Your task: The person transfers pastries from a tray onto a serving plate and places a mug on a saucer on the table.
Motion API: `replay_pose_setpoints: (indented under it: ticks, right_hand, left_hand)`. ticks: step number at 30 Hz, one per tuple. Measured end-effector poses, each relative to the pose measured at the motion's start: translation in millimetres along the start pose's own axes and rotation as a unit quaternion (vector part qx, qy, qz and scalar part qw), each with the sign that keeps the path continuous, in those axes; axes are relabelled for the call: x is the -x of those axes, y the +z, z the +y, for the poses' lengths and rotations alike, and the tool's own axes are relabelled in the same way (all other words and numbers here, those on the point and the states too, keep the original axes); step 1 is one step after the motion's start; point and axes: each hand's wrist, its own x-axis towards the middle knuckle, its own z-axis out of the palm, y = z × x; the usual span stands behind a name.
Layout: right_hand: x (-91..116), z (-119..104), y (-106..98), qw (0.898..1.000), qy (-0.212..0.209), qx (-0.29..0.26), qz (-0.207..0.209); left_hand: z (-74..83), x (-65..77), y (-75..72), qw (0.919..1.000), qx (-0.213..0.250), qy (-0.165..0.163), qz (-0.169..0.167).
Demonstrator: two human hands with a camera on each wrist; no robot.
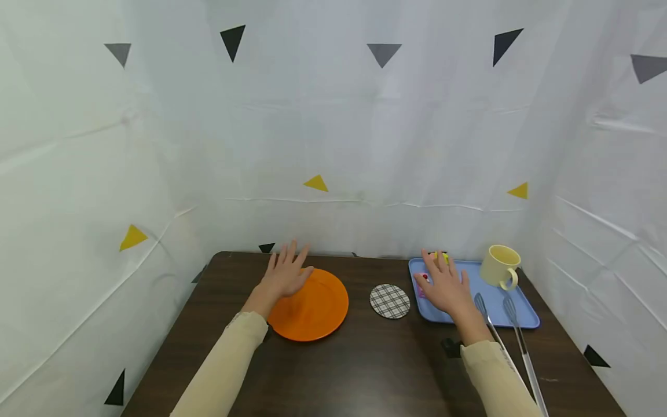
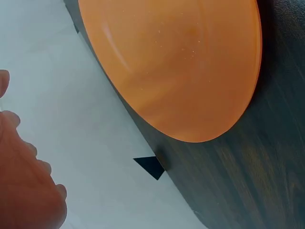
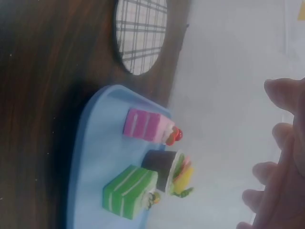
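Note:
My left hand [image 1: 283,280], fingers spread and straight, hovers by the upper left rim of an orange plate [image 1: 318,313] and holds nothing. My right hand [image 1: 444,288] is likewise spread and bare, over the left part of a blue tray [image 1: 427,310]. In the right wrist view the tray carries a pink cake slice [image 3: 143,125], a green cake slice [image 3: 127,192] and a dark cup with colourful topping [image 3: 162,164]; in the head view my right hand hides most of these. A yellow mug [image 1: 492,267] stands at the tray's right end.
A round checked coaster [image 1: 389,301] lies between plate and tray. Two whisks [image 1: 526,353] with long handles lean over the tray's front edge, close to my right forearm. White sheeting [image 1: 333,127] with triangles surrounds the dark wooden table [image 1: 365,370].

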Motion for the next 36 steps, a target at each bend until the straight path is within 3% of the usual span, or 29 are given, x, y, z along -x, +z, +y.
replay_pose_setpoints:
  ticks: [9,13,18,21,26,32,36]
  right_hand:
    - [14,-4,-11,0.997,-0.033,0.009,0.073]
    - [24,-6,-20,0.993,-0.035,-0.003,0.116]
    - [38,-3,-29,0.986,-0.019,-0.02,0.167]
    - [51,3,-32,0.984,-0.002,-0.038,0.176]
    - [72,14,-37,0.983,0.022,-0.05,0.173]
    - [92,34,-43,0.984,0.047,-0.036,0.166]
    - [106,51,-44,0.983,0.083,-0.029,0.159]
  left_hand:
    - [7.7,4.7,-9.1,0.9964,0.006,0.062,0.058]
    - [12.2,13.8,-14.4,0.9929,0.027,0.059,0.1]
    - [1.6,20.6,-13.5,0.9874,0.07,0.037,0.137]
    - [-9.1,27.2,-10.3,0.9846,0.111,0.021,0.133]
    - [-26.0,41.3,-8.1,0.9745,0.201,0.01,0.099]
    - [-44.7,51.3,-3.5,0.9671,0.238,-0.006,0.089]
    - [-53.6,54.1,2.5,0.9621,0.264,0.004,0.068]
